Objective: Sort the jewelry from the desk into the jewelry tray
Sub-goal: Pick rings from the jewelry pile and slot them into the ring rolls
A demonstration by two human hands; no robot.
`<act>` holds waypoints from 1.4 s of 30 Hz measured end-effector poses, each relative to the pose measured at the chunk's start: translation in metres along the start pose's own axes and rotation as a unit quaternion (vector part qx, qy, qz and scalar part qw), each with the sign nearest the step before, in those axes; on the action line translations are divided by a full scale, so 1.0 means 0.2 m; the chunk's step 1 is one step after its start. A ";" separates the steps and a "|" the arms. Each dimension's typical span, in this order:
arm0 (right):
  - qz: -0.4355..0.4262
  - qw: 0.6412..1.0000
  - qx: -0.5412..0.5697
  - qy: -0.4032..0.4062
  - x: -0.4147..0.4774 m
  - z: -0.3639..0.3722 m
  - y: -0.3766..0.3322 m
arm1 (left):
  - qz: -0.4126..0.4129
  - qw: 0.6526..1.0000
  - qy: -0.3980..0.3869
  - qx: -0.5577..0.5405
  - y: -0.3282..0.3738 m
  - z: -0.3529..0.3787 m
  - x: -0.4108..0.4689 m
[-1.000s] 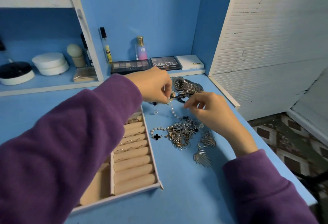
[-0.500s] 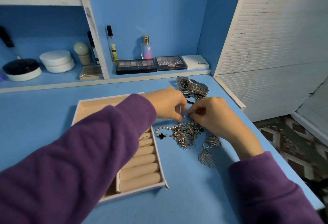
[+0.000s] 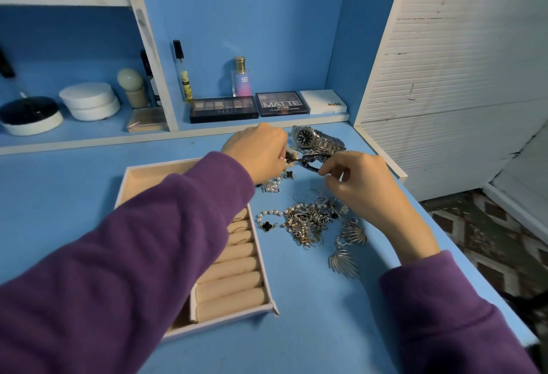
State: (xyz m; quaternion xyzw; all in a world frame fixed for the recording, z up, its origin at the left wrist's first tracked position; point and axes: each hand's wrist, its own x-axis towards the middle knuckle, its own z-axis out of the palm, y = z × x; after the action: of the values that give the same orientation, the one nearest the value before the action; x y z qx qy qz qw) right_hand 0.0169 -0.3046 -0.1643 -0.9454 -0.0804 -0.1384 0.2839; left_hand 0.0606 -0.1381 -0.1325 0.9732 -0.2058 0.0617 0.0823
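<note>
Barely begun: a few rings point(image 3: 237, 230) sit in the tray point(image 3: 127, 178); a tangled pile point(image 3: 308, 222) remains near the tabletop's right edge, a dark beaded bracelet point(image 3: 310, 164) pinched between both hands point(image 3: 261, 154) point(image 3: 355, 175).

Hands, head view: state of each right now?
Left hand: closed, pinching one end of a dark beaded bracelet.
Right hand: closed, pinching the bracelet's other end.
</note>
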 end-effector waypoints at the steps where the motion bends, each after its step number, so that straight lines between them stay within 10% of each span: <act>1: -0.003 1.000 -0.003 -0.013 0.00 0.00 0.00 | -0.001 1.000 0.010 0.007 -0.01 0.00 0.00; 8: -0.013 0.995 -0.075 -0.070 0.00 0.04 0.01 | 0.098 0.978 -0.165 -0.085 0.03 0.01 -0.02; 20: 0.039 0.993 -0.019 -0.108 0.01 0.03 -0.02 | 0.081 0.972 -0.192 -0.104 0.04 0.06 0.02; 42: -0.085 0.996 -0.004 0.023 -0.06 0.08 -0.17 | -0.047 0.965 0.053 -0.253 -0.17 -0.18 -0.82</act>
State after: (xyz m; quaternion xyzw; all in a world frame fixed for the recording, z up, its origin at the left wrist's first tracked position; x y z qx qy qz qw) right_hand 0.0017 -0.2690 -0.1625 -0.9328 -0.1533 -0.1843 0.2689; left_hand -0.0773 -0.0378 -0.1278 0.9247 -0.1639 0.0555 0.3390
